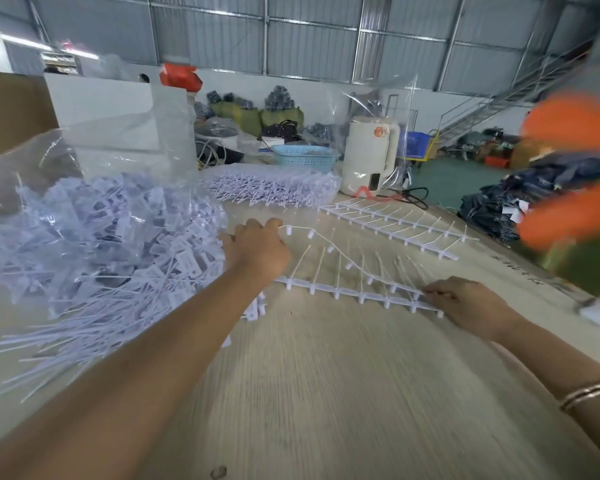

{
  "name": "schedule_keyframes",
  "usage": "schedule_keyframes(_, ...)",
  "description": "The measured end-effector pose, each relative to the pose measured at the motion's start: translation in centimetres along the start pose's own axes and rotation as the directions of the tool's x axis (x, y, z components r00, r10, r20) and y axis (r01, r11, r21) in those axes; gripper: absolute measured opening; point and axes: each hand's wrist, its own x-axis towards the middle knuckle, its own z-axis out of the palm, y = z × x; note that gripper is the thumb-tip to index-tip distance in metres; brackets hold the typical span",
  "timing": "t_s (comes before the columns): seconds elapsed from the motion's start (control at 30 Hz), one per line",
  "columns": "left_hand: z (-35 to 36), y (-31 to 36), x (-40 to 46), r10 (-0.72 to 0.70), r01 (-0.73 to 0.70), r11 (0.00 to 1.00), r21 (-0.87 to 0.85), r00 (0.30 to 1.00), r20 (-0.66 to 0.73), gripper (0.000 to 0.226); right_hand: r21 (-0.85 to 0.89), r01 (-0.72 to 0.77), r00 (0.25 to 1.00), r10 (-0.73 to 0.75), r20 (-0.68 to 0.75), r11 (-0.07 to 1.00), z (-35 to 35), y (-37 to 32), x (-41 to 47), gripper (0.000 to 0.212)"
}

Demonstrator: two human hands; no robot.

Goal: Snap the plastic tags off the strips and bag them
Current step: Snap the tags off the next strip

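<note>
No legible text anywhere. Faint dark marks on the table (520,271), beyond the right hand (465,303), too blurred to read. Tags (174,244) left of the left hand (257,247) show print, unreadable. Kettle (371,150) sticker illegible.

Left hand (257,245) fingers curled, arm outstretched; right hand (465,303) pinching, knuckles up

grey corrugated metal walls (309,36); metal staircase (499,95) at right; green floor (447,178).
</note>
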Motion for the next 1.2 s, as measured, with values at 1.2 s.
schedule_keyframes(1.2,-4.9,7.8,-8.2,0.463,-0.83,0.32,-0.458,0.558,-0.689,0.043,-0.264,0.181,0.983,-0.177,0.039,0.947,1.7,-7.3,3.4,0.036)
